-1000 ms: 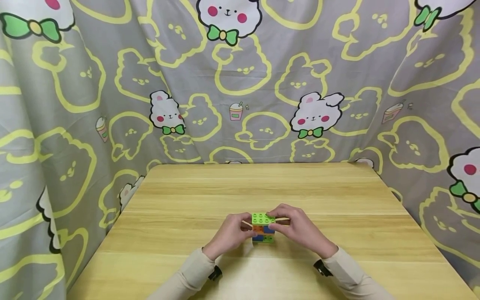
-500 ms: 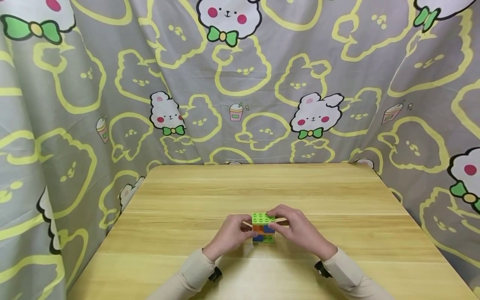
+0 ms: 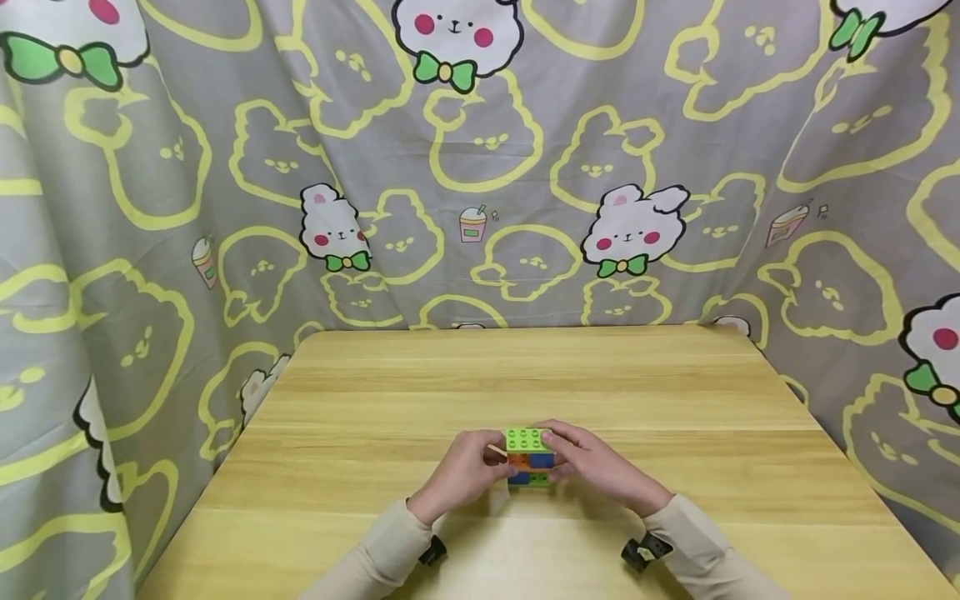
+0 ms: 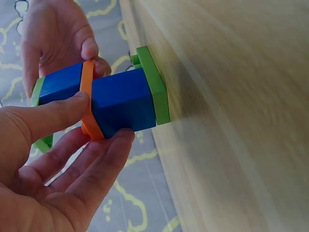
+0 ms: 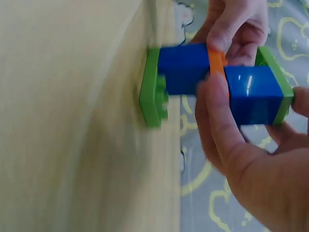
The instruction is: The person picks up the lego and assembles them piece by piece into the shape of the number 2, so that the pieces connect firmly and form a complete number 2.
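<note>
A stack of toy building bricks (image 3: pixel 523 440) stands upright on the table between both hands. It has a green base plate (image 4: pixel 157 87), a lower blue brick (image 4: pixel 124 101), an orange plate (image 4: pixel 87 75), an upper blue brick (image 5: pixel 253 96) and a green top plate (image 5: pixel 282 87). The blue bricks sit at opposite ends. My left hand (image 3: pixel 467 465) grips the stack from the left at the orange plate and lower blue brick. My right hand (image 3: pixel 606 468) holds its right side, one finger at the top plate and others along the orange plate, partly blurred.
The wooden table (image 3: pixel 360 383) extends around the stack on all sides. Behind and beside it hangs a grey curtain (image 3: pixel 420 267) with yellow outlines and white rabbits. A black wrist device (image 3: pixel 647 550) sits at the right sleeve cuff.
My right hand has shifted its fingers: the thumb has left the front of the upper blue brick and dropped lower on the right side. The stack has moved very slightly right; my left hand keeps its grip.
</note>
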Motion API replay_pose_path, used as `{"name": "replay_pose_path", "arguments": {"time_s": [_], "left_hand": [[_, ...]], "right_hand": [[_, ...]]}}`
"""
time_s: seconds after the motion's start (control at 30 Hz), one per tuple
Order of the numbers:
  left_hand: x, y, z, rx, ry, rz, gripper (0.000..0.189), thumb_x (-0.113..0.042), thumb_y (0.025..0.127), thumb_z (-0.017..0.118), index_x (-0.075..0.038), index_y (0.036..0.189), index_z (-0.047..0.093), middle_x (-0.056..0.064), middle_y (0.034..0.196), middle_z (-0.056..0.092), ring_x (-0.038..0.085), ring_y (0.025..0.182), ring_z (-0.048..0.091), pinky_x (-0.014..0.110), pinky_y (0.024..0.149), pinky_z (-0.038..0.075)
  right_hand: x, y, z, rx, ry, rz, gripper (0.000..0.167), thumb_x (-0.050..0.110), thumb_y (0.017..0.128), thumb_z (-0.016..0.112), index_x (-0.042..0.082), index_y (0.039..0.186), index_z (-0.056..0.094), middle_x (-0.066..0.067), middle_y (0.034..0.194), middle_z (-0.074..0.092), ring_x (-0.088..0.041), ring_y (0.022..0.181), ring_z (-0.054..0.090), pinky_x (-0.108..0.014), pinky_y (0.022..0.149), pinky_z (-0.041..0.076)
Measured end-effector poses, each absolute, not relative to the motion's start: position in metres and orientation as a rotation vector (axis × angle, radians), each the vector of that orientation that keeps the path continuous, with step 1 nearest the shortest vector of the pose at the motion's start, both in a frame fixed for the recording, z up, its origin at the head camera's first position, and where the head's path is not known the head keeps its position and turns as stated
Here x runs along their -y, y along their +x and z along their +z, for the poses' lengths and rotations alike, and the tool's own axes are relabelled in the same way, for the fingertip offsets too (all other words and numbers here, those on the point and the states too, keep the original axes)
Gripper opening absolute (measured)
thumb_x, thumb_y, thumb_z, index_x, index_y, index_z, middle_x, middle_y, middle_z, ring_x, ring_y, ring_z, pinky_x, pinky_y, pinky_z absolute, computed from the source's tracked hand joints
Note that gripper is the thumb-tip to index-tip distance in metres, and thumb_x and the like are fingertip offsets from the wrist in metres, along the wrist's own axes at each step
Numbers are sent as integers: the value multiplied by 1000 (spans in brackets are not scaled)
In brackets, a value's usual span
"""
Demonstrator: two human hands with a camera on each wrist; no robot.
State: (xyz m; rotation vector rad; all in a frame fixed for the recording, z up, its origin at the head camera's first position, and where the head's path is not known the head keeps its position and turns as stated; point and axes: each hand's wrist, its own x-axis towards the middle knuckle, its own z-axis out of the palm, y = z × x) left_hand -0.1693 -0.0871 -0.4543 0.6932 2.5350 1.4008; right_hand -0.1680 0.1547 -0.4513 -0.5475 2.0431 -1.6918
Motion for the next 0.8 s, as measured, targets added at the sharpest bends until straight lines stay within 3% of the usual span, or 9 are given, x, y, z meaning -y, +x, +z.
{"name": "replay_pose_path", "arguments": {"time_s": [0.37, 0.5, 0.63, 0.8], "left_hand": [[86, -168, -451, -2528, 678, 1399, 19, -3, 88, 79, -4, 106, 75, 14, 107, 76, 21, 90, 76, 24, 76, 60], [86, -168, -451, -2529, 677, 1401, 20, -3, 87, 79, -4, 107, 75, 13, 107, 76, 22, 90, 76, 24, 76, 60], [87, -169, -452, -2530, 673, 1405, 18, -3, 87, 79, -4, 105, 75, 13, 106, 76, 23, 90, 76, 24, 76, 60], [87, -169, -452, -2533, 678, 1400, 16, -4, 88, 79, -4, 103, 74, 13, 106, 76, 23, 91, 76, 25, 77, 60]], "right_hand": [[-150, -166, -451, -2038, -484, -1778, 47, 32, 111, 45, -2, 142, 54, -19, 120, 66, -28, 91, 64, -32, 80, 57], [-151, -167, -449, -2021, -477, -1774, 47, 31, 111, 46, -3, 143, 54, -19, 121, 65, -25, 93, 63, -30, 80, 56], [-152, -168, -447, -2044, -485, -1726, 49, 34, 111, 44, -1, 145, 52, -22, 123, 64, -29, 102, 65, -36, 87, 57], [-153, -165, -444, -2256, -527, -1602, 48, 41, 108, 51, 15, 148, 52, -18, 137, 59, -33, 114, 65, -49, 94, 57]]}}
